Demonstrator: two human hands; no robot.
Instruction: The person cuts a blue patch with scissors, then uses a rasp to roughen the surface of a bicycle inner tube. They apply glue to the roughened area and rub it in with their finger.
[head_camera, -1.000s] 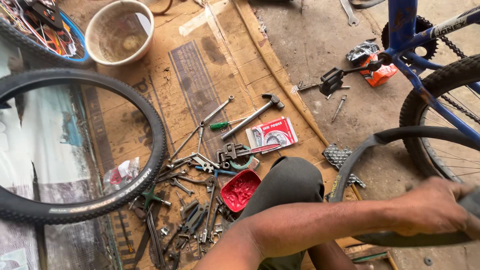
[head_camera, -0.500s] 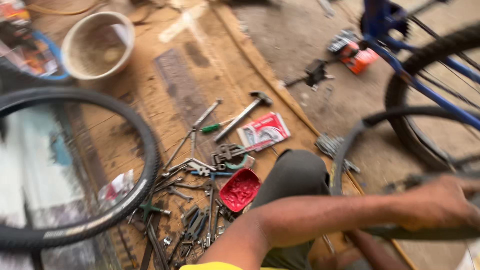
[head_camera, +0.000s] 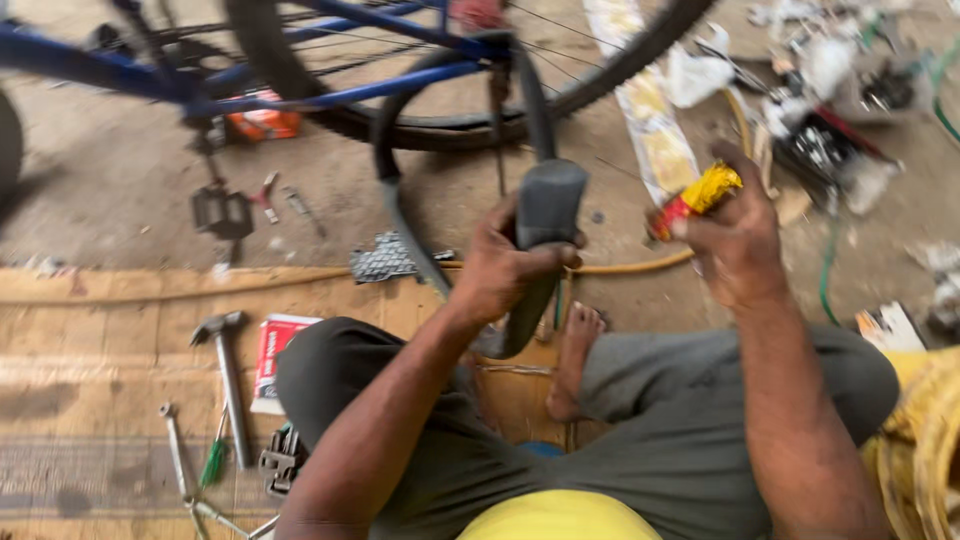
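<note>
head view: the left hand (head_camera: 508, 268) is wrapped tight around a folded length of black rubber bicycle inner tube (head_camera: 545, 215), fingers curled over its front and thumb behind, so the fold stands upright above the fist. from the grip the tube runs up and to the left in a loop, passing in front of the blue metal bicycle frame (head_camera: 330, 90), which crosses the top of the picture with its spoked black wheel (head_camera: 600, 75). the right hand (head_camera: 735, 235) sits to the right of the tube, just apart from it, closed around a small yellow and red tube-shaped packet (head_camera: 697, 198) pinched between thumb and fingertips, its red end pointing towards the inner tube.

below the inner tube lie the person's grey trousered legs (head_camera: 640, 440), crossed, with a bare foot (head_camera: 575, 360) directly under the gripping fist. a thin yellow hose (head_camera: 620, 268) runs along the ground just behind the tube, between the two hands. left of the tube, on a flattened brown cardboard sheet (head_camera: 100, 340), lie a steel claw hammer (head_camera: 225, 375), a red and white flat packet (head_camera: 275, 355) beside the knee, and a green-handled screwdriver (head_camera: 212, 460). further left and higher, on the bare concrete, a black bicycle pedal (head_camera: 222, 212) sits under the frame. the picture is blurred at the upper right, where a heap of pale scraps cannot be made out.
</note>
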